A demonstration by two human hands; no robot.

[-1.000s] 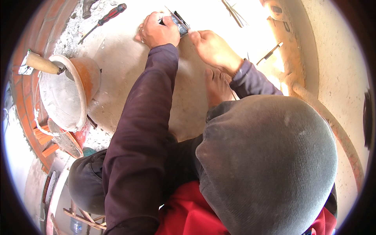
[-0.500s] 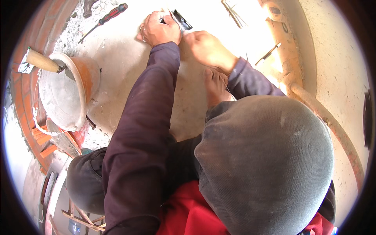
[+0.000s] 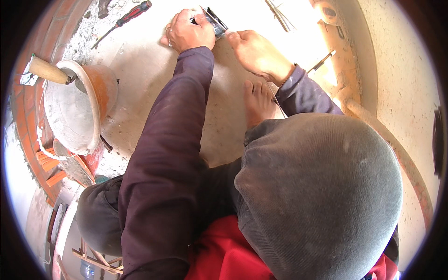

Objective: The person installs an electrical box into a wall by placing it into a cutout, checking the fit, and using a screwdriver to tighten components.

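Observation:
My left hand [image 3: 190, 31] is closed around a small black, shiny box-like piece [image 3: 215, 22] at the top of the view. The piece sticks out past the thumb and is partly hidden by the fingers. Against its lower right end, my right hand [image 3: 256, 52] has its thumb and finger pinched together. Whatever lies in that pinch is too small to make out. A thin pale wire [image 3: 277, 99] shows below my right wrist, beside a bare foot [image 3: 259, 100].
At left stands an orange bucket [image 3: 103, 88] with a wooden-handled tool [image 3: 49, 71] across its rim. A red-and-black screwdriver [image 3: 133, 16] lies beyond it. Several thin rods [image 3: 281, 17], a dark pen-like stick [image 3: 321, 61] and a pipe [image 3: 401, 158] are at right.
My right hand has shifted slightly up and right, its fingers still at the end of the black piece. My left hand keeps its grip, nearly in the same place.

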